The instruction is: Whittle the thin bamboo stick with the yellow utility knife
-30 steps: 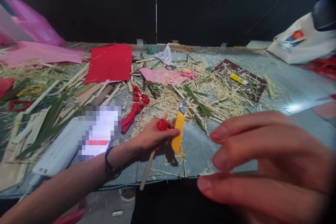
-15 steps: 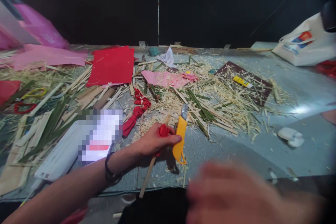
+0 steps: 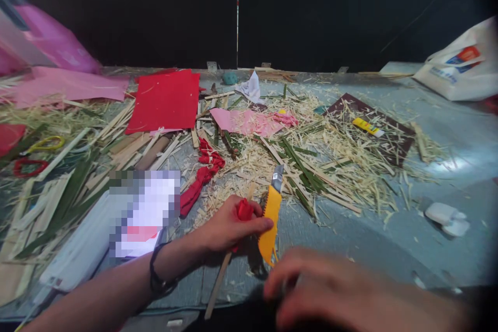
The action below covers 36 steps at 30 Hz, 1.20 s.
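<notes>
In my left hand (image 3: 227, 225) is a yellow utility knife (image 3: 270, 223), pinched between thumb and fingers, its short blade pointing away from me. The same hand also grips a bit of red paper or cloth (image 3: 245, 209) around a thin wooden strip (image 3: 216, 285), whose lower end sticks out below the hand toward the table edge. My right hand (image 3: 334, 285), somewhat blurred, hovers at the near edge just right of the knife's tail. Its thumb and fingers are curved and apart, and nothing shows between them. A twisted red piece (image 3: 200, 179) lies beyond my left wrist.
Wood shavings (image 3: 338, 150) and split strips (image 3: 50, 202) litter the table. A lit phone (image 3: 146, 212) and white power bank (image 3: 83, 244) lie left, near scissors (image 3: 46, 143). Red sheets (image 3: 165, 101), a glue tube (image 3: 368, 127), a white earbud case (image 3: 447, 218) and a bag (image 3: 462, 67) lie around.
My right hand has come closer to the knife's tail, and its fingers show more clearly. My left hand keeps its hold; the whole view has shifted slightly.
</notes>
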Motion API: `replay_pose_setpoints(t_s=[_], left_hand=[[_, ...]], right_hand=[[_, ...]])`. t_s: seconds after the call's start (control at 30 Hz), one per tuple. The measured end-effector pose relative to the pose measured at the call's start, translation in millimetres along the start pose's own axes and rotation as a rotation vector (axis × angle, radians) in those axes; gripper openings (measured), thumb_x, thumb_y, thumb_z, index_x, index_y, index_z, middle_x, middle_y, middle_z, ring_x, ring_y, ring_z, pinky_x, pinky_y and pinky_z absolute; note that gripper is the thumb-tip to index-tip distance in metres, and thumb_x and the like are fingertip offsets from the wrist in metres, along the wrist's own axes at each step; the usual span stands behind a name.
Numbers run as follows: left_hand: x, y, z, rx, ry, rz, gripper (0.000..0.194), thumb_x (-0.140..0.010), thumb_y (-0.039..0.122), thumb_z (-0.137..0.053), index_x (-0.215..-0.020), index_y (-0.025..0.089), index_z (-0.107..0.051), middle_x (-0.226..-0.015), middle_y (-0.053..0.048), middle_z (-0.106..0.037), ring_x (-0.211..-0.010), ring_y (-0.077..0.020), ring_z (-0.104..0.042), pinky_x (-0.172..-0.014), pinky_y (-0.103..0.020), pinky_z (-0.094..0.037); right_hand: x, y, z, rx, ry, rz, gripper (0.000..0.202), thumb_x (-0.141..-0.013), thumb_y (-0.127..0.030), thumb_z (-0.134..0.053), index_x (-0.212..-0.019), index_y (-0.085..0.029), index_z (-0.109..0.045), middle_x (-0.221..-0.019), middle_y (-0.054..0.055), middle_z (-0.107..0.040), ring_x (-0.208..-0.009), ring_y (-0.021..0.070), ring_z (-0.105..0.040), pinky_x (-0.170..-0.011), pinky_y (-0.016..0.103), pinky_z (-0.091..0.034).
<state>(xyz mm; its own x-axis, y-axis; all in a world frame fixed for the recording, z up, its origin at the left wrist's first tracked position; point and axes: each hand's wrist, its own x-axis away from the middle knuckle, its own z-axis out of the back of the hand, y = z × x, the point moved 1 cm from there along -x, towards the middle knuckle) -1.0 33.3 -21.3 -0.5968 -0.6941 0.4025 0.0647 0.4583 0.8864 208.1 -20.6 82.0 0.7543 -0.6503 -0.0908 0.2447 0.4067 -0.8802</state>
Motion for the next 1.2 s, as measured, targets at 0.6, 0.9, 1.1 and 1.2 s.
replay_pose_setpoints(t_s=[0.6, 0.9, 1.1, 1.2], left_hand=[[-2, -1, -0.4, 0.179, -0.099, 0.016, 0.04, -0.086, 0.053, -0.071, -0.081, 0.013, -0.07, -0.043, 0.008, -0.043, -0.037, -0.0056, -0.034, -0.038, -0.019, -0.024], [1, 1, -0.5, 0.062, -0.152, 0.035, 0.036, -0.087, 0.049, -0.069, -0.078, 0.014, -0.07, -0.045, 0.007, -0.045, -0.035, -0.0052, -0.035, -0.034, -0.018, -0.023], [-1, 2, 1.3, 0.053, -0.161, 0.041, 0.041, -0.09, 0.052, -0.065, -0.083, 0.013, -0.072, -0.044, 0.008, -0.043, -0.038, -0.0061, -0.034, -0.038, -0.019, -0.026], [-1, 0, 3.4, 0.133, -0.2, 0.05, 0.041, -0.094, 0.051, -0.061, -0.084, 0.013, -0.072, -0.044, 0.009, -0.038, -0.039, -0.0069, -0.03, -0.04, -0.021, -0.024]], right_hand=[[-46, 90, 0, -0.752, 0.472, -0.398, 0.02, -0.1, -0.04, -0.051, -0.098, -0.02, -0.054, -0.077, 0.002, -0.063, -0.066, 0.0154, -0.06, -0.064, 0.028, -0.051], [-61, 82, -11, -0.629, 0.306, -0.495, 0.033, -0.09, -0.047, -0.07, -0.1, -0.018, -0.059, -0.065, -0.006, -0.054, -0.04, 0.0041, -0.037, -0.035, 0.017, -0.028], [-72, 84, -1, -0.505, 0.42, -0.498, 0.03, -0.09, -0.045, -0.069, -0.086, -0.017, -0.059, -0.052, -0.008, -0.045, -0.037, 0.0049, -0.035, -0.035, 0.018, -0.025], [-72, 87, 7, -0.508, 0.454, -0.483, 0.03, -0.091, -0.046, -0.068, -0.087, -0.018, -0.056, -0.046, -0.011, -0.039, -0.034, 0.005, -0.032, -0.035, 0.018, -0.022]])
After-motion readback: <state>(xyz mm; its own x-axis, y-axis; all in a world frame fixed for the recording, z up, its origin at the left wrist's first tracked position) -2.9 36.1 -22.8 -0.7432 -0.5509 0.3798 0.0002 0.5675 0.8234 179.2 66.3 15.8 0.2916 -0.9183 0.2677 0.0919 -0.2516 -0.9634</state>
